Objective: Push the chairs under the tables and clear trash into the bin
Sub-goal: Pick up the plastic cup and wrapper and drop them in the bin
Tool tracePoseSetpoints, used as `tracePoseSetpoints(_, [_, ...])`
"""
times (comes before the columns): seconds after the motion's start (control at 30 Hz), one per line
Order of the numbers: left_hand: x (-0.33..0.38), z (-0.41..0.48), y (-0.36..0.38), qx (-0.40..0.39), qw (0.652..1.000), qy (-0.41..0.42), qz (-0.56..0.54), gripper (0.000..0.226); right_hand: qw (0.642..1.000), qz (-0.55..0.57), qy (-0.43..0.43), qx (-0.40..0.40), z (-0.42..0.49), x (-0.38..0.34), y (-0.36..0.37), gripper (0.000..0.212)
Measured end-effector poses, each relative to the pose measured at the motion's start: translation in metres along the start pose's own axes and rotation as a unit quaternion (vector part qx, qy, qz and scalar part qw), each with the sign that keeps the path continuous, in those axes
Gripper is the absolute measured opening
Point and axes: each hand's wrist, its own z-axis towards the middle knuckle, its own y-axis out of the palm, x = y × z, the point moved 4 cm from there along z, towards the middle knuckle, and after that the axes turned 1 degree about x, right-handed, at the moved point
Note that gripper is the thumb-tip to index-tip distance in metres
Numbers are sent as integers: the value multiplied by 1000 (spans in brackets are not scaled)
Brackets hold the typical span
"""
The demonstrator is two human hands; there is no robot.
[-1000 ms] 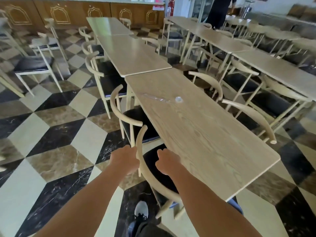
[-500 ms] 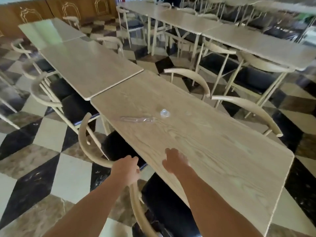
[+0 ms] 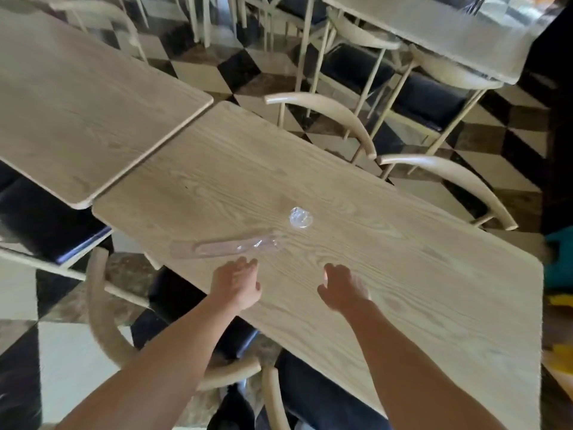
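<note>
A clear plastic wrapper [image 3: 226, 248] lies flat on the light wooden table [image 3: 403, 274], and a small clear plastic lid [image 3: 300, 218] sits just beyond it. My left hand [image 3: 237, 283] hovers over the table's near edge, a short way from the wrapper, fingers apart and empty. My right hand [image 3: 342, 290] is stretched out over the tabletop below the lid, fingers apart, holding nothing. Two cream chairs with black seats [image 3: 102, 308] [image 3: 273, 395] stand at the near side, their seats partly under the table.
A second wooden table [image 3: 77, 97] butts against the first at the left. Two cream chair backs [image 3: 335, 113] [image 3: 459, 178] line the far side. More tables and chairs [image 3: 434, 29] fill the back right on a checkered floor. Teal and yellow objects [image 3: 558, 268] sit at the right edge.
Both hands have let go of the near chair's backrest and moved forward over the tabletop toward the wrapper and lid. My view has moved closer over the table.
</note>
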Motion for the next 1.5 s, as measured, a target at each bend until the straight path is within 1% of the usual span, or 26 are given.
tracePoseSetpoints(0.1, [-31, 39, -8, 39, 999, -7, 1, 48, 1000, 17, 5, 21, 44, -29, -14, 36])
tracePoseSetpoints(0.2, [-48, 65, -9, 66, 998, -6, 14, 51, 999, 23, 10, 45, 85, -53, -25, 40])
tracePoseSetpoints(0.33, [-59, 89, -1, 56, 998, 12, 16, 59, 997, 19, 2, 71, 135, -69, -37, 56])
tracePoseSetpoints(0.47, [-64, 99, 16, 10, 999, 27, 24, 67, 1000, -9, -13, 12, 171, -77, -31, 72])
tracePoseSetpoints(0.53, [-68, 100, 23, -11, 999, 35, 27, 73, 1000, -16, -22, -9, 181, -79, -22, 74])
tracePoseSetpoints(0.6, [-69, 99, 27, -9, 998, 49, 37, 70, 999, -23, -24, -24, 184, -78, -10, 75])
tracePoseSetpoints(0.67, [-71, 97, 30, -2, 998, 57, 40, 63, 999, -28, -18, -34, 184, -78, 2, 77])
tracePoseSetpoints(0.73, [-72, 95, 31, 5, 997, 57, 45, 56, 1000, -25, -7, -16, 179, -78, 8, 73])
tracePoseSetpoints(0.83, [-75, 91, 34, 5, 998, 45, 40, 51, 1000, -7, 2, 16, 164, -71, 12, 57])
tracePoseSetpoints(0.97, [-77, 79, 40, -9, 999, 18, 28, 56, 999, 11, 37, 34, 131, -53, 21, 40])
tracePoseSetpoints(1.07, [-72, 72, 44, -28, 1000, 7, 13, 62, 998, 21, 58, 26, 108, -44, 31, 43])
tracePoseSetpoints(1.2, [-60, 58, 51, -33, 999, -7, 19, 70, 997, 26, 70, 21, 79, -44, 49, 47])
tracePoseSetpoints(1.27, [-50, 51, 58, -28, 999, 4, 37, 70, 997, 31, 71, 23, 66, -46, 58, 47])
tracePoseSetpoints(1.4, [-31, 42, 68, -33, 997, 34, 54, 62, 997, 36, 71, 23, 40, -42, 73, 50])
tracePoseSetpoints(1.5, [-14, 39, 71, -44, 995, 52, 73, 67, 995, 41, 86, 24, 21, -29, 79, 49])
